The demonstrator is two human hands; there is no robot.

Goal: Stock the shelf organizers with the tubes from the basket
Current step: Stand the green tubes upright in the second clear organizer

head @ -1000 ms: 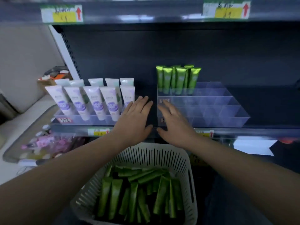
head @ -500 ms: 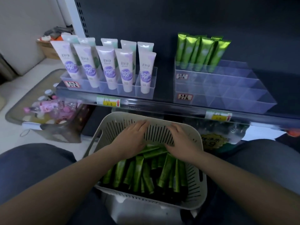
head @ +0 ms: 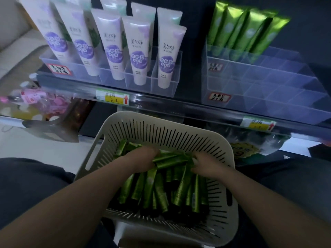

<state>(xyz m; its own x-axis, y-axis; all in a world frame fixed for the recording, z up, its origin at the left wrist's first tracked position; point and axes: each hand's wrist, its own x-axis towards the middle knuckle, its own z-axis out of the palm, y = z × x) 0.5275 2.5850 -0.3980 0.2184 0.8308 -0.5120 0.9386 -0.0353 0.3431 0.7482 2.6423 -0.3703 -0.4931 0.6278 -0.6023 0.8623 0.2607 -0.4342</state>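
Tubes gripped, left hand, right hand, inside basket rim.

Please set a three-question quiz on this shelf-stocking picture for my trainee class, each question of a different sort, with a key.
1. True or false: the white-and-purple plastic tubes lie loose in the white slotted plastic basket.
2. Choose one: the left hand and the right hand are both on A) the shiny green foil tubes in the basket, B) the white-and-purple tubes, C) nothing.
3. Fill in: in the clear compartmented plastic organizer on the right, the standing green tubes fill only the ___ row.
Key: 1 false, they stand upright in a clear tray; 2 A; 3 back.
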